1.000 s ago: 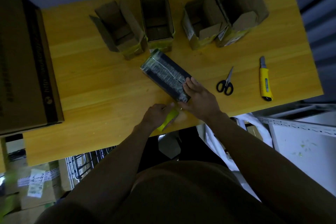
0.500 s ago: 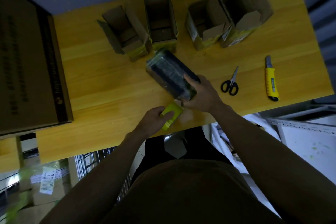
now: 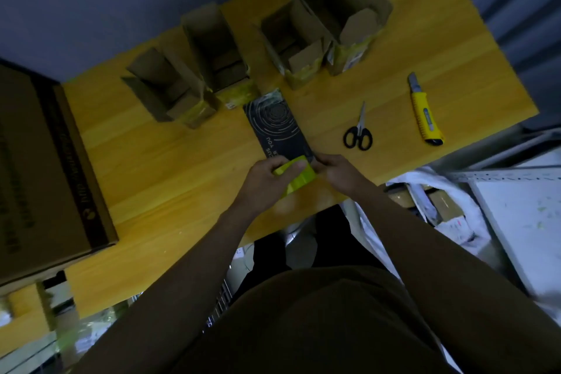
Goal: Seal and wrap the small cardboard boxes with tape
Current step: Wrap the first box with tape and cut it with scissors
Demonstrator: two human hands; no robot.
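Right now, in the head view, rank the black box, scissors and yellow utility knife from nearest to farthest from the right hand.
1. Black box: touching the right hand at its near end.
2. Scissors: on the table, to the hand's right and beyond it.
3. Yellow utility knife: farther right, near the table edge.

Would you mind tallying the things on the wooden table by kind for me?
Open small cardboard boxes: 4
Dark box being wrapped: 1
Yellow-green tape roll: 1
Scissors: 1
Yellow utility knife: 1
Large cardboard box: 1
Total: 9
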